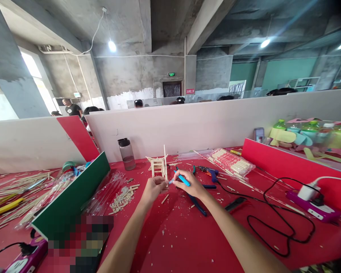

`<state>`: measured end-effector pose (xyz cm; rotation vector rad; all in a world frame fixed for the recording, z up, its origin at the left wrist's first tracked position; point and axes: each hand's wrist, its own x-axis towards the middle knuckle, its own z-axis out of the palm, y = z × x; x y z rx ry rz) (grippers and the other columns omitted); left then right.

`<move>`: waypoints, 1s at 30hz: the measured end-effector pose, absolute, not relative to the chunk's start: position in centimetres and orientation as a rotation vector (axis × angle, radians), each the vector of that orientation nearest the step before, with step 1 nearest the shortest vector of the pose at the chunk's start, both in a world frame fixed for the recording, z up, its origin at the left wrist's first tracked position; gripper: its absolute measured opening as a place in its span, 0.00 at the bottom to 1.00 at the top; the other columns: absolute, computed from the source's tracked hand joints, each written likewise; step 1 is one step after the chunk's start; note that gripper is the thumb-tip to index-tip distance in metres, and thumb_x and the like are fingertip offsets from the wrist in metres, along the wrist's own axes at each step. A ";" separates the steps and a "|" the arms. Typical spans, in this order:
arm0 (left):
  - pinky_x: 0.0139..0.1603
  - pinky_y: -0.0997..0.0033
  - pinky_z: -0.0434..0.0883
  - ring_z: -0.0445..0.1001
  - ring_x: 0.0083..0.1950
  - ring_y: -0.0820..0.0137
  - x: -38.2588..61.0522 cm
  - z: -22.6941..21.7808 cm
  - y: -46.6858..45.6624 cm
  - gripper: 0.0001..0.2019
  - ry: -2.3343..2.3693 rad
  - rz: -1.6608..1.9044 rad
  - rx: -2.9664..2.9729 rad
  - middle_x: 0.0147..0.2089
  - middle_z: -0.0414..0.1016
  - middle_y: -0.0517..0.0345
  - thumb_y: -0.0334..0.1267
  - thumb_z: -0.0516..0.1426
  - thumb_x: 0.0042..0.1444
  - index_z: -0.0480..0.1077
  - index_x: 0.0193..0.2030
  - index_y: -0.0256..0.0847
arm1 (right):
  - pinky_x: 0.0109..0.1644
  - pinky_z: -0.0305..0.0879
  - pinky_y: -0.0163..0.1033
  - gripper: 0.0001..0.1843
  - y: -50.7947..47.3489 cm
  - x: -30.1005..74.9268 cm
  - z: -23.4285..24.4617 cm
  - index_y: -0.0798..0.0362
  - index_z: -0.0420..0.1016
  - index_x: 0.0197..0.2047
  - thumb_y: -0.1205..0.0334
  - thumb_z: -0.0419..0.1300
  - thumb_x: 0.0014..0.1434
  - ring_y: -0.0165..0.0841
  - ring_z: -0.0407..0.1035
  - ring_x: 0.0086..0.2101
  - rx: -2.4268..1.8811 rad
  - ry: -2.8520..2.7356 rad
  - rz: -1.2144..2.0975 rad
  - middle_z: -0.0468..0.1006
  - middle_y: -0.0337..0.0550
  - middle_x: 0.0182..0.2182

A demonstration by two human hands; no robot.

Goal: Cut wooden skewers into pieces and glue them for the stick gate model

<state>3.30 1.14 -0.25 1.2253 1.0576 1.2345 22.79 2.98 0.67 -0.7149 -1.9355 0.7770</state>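
— Raw concrete beams and hanging bulbs fill the top of the frame; below, a red tabletop is littered with wood chips. Where are the hands?

— Near the centre. The right hand has its fingers closed round a blue pen-like tool, slanting down to the left. The left hand has its fingertips drawn narrowly together by the tool's tip; whether they pinch a bit of stick, I can't tell.

— And the stick frame?

— Upright just behind the left hand, slightly above centre, with one tall stick at its right side.

— How would you work there?

— Short, light strokes, I'd say, with the left fingertips bracing and clear of the tip. Both wrists low, so nothing knocks the thin legs.

— Any room?

— Bare red between the forearms, lower centre. Right of centre is tighter: pliers lie beside the right forearm, and the glue gun trails a black cable to lower right. A green board bounds the left, a red divider the right.
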 end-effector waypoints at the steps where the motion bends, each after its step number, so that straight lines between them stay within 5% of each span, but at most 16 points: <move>1: 0.34 0.73 0.74 0.74 0.27 0.73 3.3 -0.2 1.1 0.22 1.054 1.238 1.215 0.26 0.76 0.60 0.51 0.72 0.36 0.74 0.30 0.35 | 0.35 0.61 0.33 0.04 3.1 22.8 0.6 0.52 0.72 0.34 0.61 0.61 0.57 0.31 0.66 0.30 -0.711 -1.918 0.792 0.73 0.37 0.29; 23: 0.34 0.73 0.74 0.75 0.26 0.73 3.5 0.1 1.0 0.23 1.062 1.247 1.188 0.26 0.78 0.58 0.51 0.72 0.34 0.75 0.29 0.34 | 0.37 0.62 0.34 0.07 3.9 22.5 -0.4 0.51 0.71 0.34 0.60 0.65 0.54 0.30 0.68 0.31 -0.702 -1.800 0.955 0.72 0.34 0.30; 30: 0.33 0.74 0.74 0.76 0.27 0.71 2.8 0.3 1.3 0.23 1.092 1.303 1.181 0.28 0.79 0.56 0.51 0.72 0.33 0.76 0.31 0.34 | 0.37 0.72 0.39 0.17 3.7 22.7 0.4 0.49 0.75 0.43 0.47 0.64 0.55 0.34 0.75 0.33 -0.706 -1.489 1.281 0.78 0.42 0.35</move>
